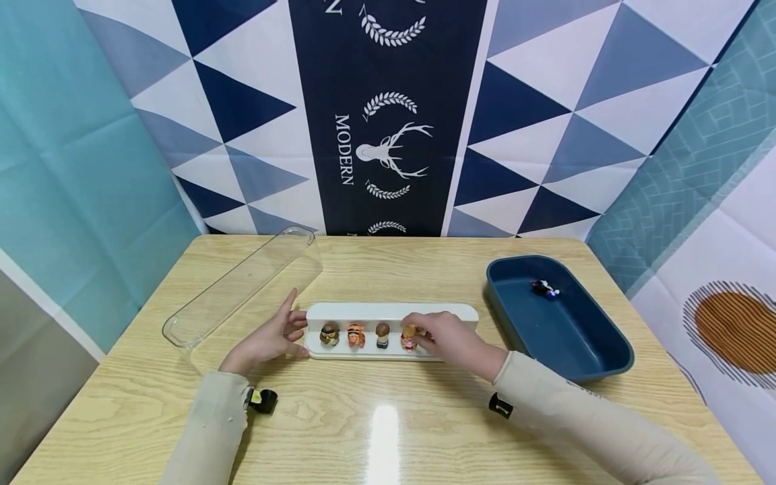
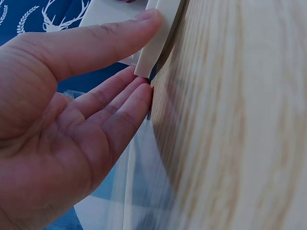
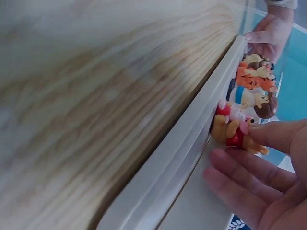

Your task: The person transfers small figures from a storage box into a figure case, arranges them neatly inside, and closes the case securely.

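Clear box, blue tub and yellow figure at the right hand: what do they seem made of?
Clear box: glossy, probably rigid plastic; the tabletop shows through and its rim catches light, though glass can't be ruled out. Blue tub: likely molded plastic, satin; even color, rounded corners. Yellow figure: smooth, probably painted plastic or vinyl, judging by its crisp-edged red shirt.

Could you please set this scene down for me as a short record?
Right grip: pinches the yellow, red-shirted figurine
Left grip: at the left end of the white stand
Row on stand: the pinched figurine and three other figurines
Blue bin: right of the stand, one small item inside
Clear container: left of the stand
Surface: wood-grain table
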Motion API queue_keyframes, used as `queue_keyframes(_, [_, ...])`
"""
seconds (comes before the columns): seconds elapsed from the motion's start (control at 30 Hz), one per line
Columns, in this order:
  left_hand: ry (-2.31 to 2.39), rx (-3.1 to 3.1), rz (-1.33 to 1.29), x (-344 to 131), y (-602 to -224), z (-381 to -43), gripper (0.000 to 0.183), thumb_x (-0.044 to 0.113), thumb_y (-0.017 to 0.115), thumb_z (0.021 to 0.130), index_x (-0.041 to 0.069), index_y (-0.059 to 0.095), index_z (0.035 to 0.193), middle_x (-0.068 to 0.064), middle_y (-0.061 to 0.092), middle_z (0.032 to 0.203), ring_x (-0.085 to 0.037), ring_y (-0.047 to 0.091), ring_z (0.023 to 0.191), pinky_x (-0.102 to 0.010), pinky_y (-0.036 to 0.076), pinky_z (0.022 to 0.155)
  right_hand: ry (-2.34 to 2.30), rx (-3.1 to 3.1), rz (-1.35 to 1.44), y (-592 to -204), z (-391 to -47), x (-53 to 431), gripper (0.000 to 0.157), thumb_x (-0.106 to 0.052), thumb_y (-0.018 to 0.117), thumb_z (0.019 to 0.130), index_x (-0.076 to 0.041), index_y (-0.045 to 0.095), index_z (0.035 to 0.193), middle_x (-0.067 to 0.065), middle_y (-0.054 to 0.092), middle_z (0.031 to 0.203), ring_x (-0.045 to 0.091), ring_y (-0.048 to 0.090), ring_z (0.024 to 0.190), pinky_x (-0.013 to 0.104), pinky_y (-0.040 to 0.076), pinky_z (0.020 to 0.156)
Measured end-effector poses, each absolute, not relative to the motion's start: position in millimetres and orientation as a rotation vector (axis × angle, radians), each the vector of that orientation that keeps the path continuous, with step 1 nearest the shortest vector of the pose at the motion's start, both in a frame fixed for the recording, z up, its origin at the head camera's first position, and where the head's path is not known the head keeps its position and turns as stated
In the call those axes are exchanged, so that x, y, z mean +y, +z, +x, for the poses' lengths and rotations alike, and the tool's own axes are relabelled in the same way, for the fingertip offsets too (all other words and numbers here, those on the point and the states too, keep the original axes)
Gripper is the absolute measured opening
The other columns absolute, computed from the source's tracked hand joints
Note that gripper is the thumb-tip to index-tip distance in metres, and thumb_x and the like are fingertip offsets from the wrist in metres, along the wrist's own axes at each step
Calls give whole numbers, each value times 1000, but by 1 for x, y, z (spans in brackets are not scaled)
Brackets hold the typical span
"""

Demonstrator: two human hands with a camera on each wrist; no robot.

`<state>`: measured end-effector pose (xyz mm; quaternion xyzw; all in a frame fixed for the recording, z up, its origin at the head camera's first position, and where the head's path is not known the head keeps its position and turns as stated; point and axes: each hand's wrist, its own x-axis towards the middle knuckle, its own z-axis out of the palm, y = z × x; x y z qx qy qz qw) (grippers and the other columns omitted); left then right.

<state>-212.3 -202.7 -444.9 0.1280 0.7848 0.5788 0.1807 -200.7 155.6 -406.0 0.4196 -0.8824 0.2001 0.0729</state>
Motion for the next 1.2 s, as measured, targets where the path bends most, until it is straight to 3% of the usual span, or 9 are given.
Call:
queue_keyframes(0.13, [1643, 2205, 351, -203, -446, -212, 127, -16, 74, 78, 8, -25, 154, -36, 28, 151, -50, 27, 141, -53, 28, 117, 474, -2606, 1263, -406, -200, 155, 25, -2, 74, 88, -8, 65, 110, 4, 71, 87, 16, 70, 74, 20, 57, 61])
queue_keyframes(0.37, [1649, 2202, 364, -204, -446, -212, 127, -16, 74, 78, 7, -25, 153, -37, 26, 151, -51, 26, 141, -54, 27, 117, 284, -2634, 1220, -402, -196, 153, 39, -6, 76, 86, -8, 62, 122, 4, 62, 78, 10, 55, 54, 15, 41, 44])
queue_keyframes(0.5, [1642, 2208, 370, -204, -446, -213, 127, -16, 74, 78, 6, -25, 153, -38, 26, 151, -51, 27, 141, -54, 28, 116, 233, -2617, 1213, -400, -195, 154, 42, -7, 77, 85, -8, 62, 124, 3, 58, 74, 10, 51, 51, 16, 39, 42])
queue_keyframes(0.73, [1629, 2214, 376, -204, -446, -214, 127, -14, 75, 79, 7, -26, 153, -37, 26, 152, -50, 27, 141, -54, 29, 116, 77, -2562, 1253, -391, -189, 161, 39, -9, 77, 85, -9, 64, 121, 4, 62, 82, 15, 58, 63, 22, 49, 49])
queue_keyframes(0.93, [1645, 2197, 366, -203, -448, -214, 127, -16, 74, 78, 8, -26, 153, -36, 24, 153, -50, 27, 141, -52, 29, 116, -103, -2432, 1294, -384, -186, 171, 29, -9, 75, 83, -11, 61, 108, 4, 61, 86, 21, 57, 73, 30, 51, 56])
queue_keyframes(1.2, [1629, 2216, 341, -202, -448, -214, 127, -15, 74, 79, 7, -26, 154, -36, 23, 153, -49, 27, 141, -52, 31, 115, -282, -2477, 1261, -373, -186, 199, 29, -24, 75, 88, -10, 62, 110, 9, 63, 98, 25, 58, 86, 34, 56, 66])
